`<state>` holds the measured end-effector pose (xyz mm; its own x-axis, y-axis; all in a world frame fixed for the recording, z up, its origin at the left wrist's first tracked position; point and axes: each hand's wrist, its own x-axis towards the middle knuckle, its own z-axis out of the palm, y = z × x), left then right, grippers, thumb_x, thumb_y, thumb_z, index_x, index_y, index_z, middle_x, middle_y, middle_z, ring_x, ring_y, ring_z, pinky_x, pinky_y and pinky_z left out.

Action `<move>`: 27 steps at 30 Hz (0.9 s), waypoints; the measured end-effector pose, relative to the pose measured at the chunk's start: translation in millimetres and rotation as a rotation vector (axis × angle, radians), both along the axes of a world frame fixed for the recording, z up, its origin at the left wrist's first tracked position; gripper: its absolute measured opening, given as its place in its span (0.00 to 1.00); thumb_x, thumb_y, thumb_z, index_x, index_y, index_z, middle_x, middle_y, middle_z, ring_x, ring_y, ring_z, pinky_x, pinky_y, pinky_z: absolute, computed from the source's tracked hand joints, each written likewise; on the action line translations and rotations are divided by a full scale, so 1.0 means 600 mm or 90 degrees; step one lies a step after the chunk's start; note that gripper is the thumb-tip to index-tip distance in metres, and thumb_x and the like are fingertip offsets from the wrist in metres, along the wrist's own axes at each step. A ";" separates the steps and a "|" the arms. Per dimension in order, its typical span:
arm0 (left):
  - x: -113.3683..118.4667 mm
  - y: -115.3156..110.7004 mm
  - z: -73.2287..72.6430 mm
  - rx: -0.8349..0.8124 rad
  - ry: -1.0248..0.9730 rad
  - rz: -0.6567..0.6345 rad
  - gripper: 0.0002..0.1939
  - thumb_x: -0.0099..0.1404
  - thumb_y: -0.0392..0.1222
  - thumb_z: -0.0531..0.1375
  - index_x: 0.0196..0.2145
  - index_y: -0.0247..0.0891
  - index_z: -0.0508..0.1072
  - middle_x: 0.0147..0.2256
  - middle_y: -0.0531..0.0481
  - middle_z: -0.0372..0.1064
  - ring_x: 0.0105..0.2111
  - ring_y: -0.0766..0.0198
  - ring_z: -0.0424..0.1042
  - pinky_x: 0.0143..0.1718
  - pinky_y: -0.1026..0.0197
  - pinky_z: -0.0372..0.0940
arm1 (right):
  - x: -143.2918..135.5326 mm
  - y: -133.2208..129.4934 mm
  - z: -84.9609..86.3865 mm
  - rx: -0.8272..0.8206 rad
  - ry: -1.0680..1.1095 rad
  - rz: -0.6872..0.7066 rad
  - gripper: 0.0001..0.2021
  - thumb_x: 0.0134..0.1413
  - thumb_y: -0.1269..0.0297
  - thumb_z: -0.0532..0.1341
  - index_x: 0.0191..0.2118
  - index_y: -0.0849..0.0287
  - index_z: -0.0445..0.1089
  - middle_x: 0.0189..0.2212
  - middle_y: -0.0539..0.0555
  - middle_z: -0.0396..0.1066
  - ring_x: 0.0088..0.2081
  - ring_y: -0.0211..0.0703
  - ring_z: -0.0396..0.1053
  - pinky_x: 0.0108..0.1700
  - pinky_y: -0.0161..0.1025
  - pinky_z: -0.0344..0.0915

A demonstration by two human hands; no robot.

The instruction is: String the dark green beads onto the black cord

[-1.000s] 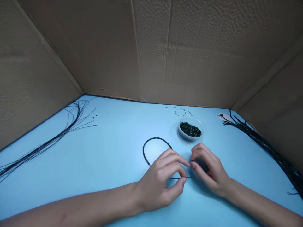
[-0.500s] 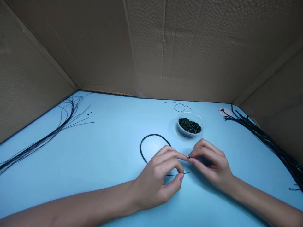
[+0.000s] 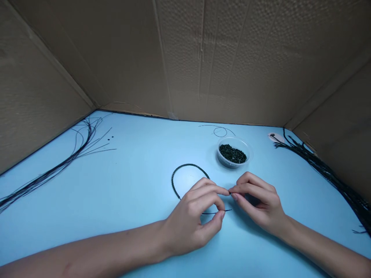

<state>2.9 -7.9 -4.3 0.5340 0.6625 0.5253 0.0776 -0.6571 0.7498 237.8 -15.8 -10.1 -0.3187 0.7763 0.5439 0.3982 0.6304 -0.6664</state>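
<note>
Left grip (image 3: 199,214) pinches cord (image 3: 209,213) (thin, dark).

a dark beaded strand (image 3: 189,165) lies curved, its cord end (image 3: 228,210) bare; one tiny dark bead (image 3: 230,193) is nearby.

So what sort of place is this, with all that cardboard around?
Probably a small craft or beading workspace: a blue work surface enclosed by cardboard walls, holding a clear tub of small dark beads and a curved beaded strand.
</note>
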 end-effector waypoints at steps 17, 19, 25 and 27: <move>0.001 0.001 0.003 -0.009 -0.011 0.002 0.05 0.68 0.29 0.60 0.36 0.37 0.73 0.50 0.37 0.81 0.44 0.54 0.75 0.47 0.49 0.72 | -0.001 -0.001 0.004 0.008 -0.009 0.001 0.10 0.64 0.77 0.63 0.43 0.54 0.76 0.33 0.54 0.69 0.30 0.44 0.70 0.30 0.42 0.70; 0.001 0.001 0.004 -0.009 -0.013 -0.003 0.05 0.68 0.29 0.61 0.36 0.37 0.73 0.50 0.37 0.81 0.44 0.53 0.76 0.47 0.49 0.72 | -0.002 -0.001 0.005 0.011 -0.015 0.001 0.10 0.63 0.77 0.63 0.43 0.54 0.76 0.33 0.54 0.69 0.30 0.44 0.70 0.30 0.42 0.70; 0.000 0.001 0.000 -0.017 -0.014 -0.009 0.05 0.67 0.28 0.61 0.36 0.37 0.73 0.51 0.37 0.81 0.45 0.54 0.76 0.48 0.49 0.72 | -0.002 -0.002 0.007 0.022 -0.026 -0.004 0.10 0.63 0.78 0.63 0.41 0.54 0.73 0.33 0.54 0.68 0.31 0.44 0.69 0.29 0.42 0.69; 0.000 0.001 -0.002 -0.020 -0.015 -0.004 0.05 0.67 0.28 0.61 0.36 0.37 0.73 0.51 0.38 0.81 0.44 0.54 0.75 0.47 0.50 0.72 | -0.002 -0.001 0.006 0.021 -0.028 -0.005 0.09 0.63 0.78 0.64 0.42 0.54 0.73 0.33 0.54 0.68 0.31 0.44 0.69 0.30 0.42 0.69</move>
<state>2.7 -7.2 -5.3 0.5259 0.6753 0.5171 0.0548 -0.6337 0.7717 236.9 -16.6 -6.5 -0.3362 0.7606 0.5554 0.4314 0.6486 -0.6271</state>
